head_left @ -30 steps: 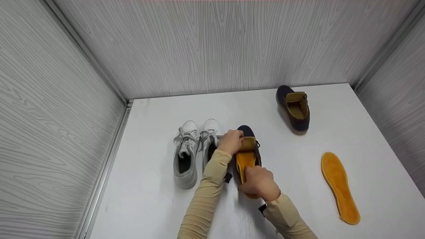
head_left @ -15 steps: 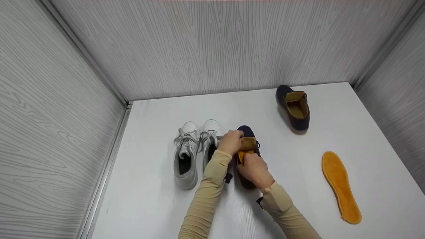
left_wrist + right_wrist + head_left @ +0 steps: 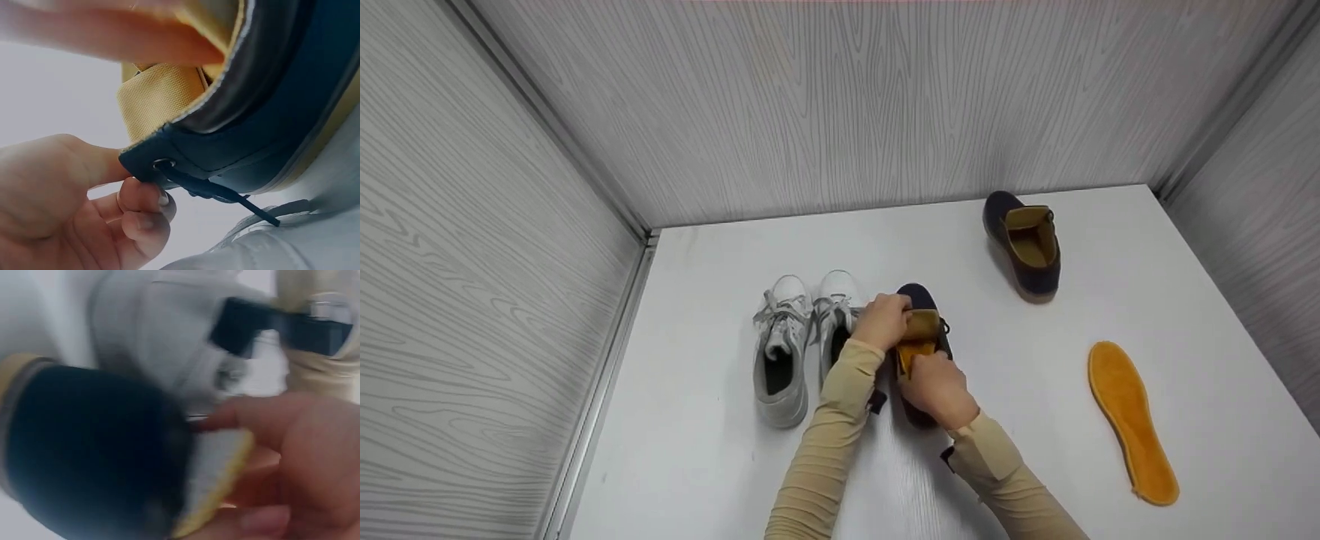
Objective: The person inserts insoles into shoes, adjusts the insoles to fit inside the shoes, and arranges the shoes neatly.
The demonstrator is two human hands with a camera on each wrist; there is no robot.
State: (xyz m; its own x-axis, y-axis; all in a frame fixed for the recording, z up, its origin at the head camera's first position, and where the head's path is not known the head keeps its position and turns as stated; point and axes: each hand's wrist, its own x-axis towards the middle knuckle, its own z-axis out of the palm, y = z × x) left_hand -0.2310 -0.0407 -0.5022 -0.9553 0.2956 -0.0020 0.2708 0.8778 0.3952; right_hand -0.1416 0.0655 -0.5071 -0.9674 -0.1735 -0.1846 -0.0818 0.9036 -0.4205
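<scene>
My left hand [image 3: 883,321] pinches the lace flap of a dark navy shoe [image 3: 916,295], whose toe points away from me. In the left wrist view, the thumb and curled fingers hold the flap's corner beside an eyelet and a dark lace [image 3: 208,187]. A tan tongue [image 3: 163,93] shows in the opening. My right hand [image 3: 937,386] grips an orange insole [image 3: 915,352] whose front part lies inside this shoe. In the blurred right wrist view, the insole's pale underside and yellow edge [image 3: 216,481] stick up at the heel between fingers and thumb. Most of the insole is hidden.
Two white sneakers stand left of the dark shoe; the outer one [image 3: 780,352] is fully seen, the nearer [image 3: 838,289] partly behind my left arm. The matching dark shoe [image 3: 1024,247] is at back right. Another orange insole [image 3: 1132,424] lies at right. Grey panels [image 3: 840,112] enclose the white table [image 3: 690,360].
My right hand has moved forward with the insole, which has slid deeper into the dark shoe. In the last half second it has hardly moved. My left hand keeps its hold on the flap.
</scene>
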